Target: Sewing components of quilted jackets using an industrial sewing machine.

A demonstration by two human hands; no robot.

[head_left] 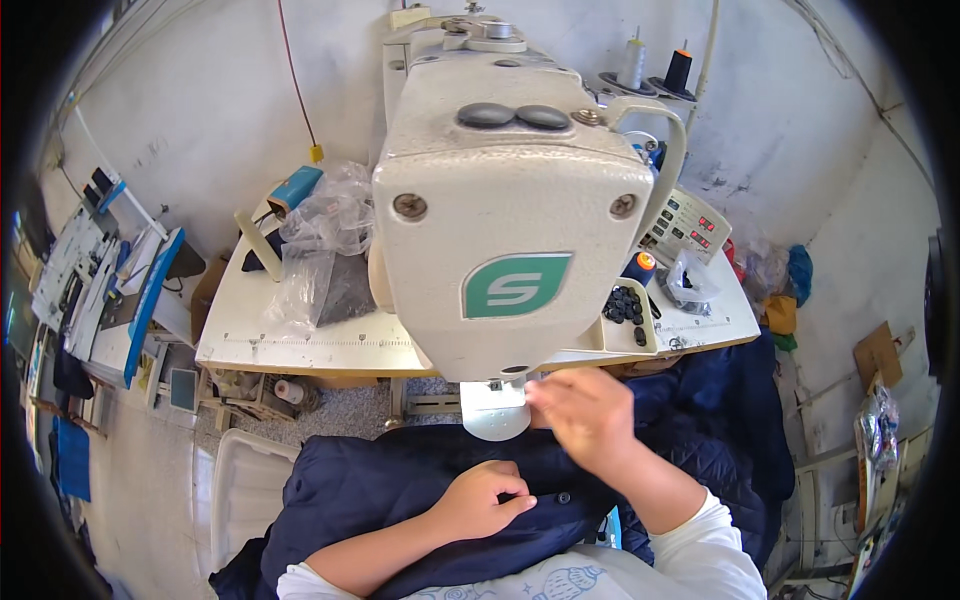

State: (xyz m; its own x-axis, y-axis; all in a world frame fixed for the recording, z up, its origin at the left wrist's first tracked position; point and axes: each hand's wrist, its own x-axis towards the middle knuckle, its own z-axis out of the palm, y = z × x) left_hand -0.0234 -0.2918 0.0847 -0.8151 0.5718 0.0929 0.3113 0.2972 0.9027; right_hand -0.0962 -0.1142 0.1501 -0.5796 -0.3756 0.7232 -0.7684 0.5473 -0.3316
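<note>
Both hands (490,500) (585,415) on navy garment (380,490) under sewing machine (510,200)

White sleeves pushed up both forearms (printed shirt front).

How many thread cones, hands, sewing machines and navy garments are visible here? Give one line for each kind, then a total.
Thread cones on the stand: 2, one white and one black
Hands: 2, left hand and right hand
Sewing machine: 1
Navy quilted garment: 1
Total: 6
</note>
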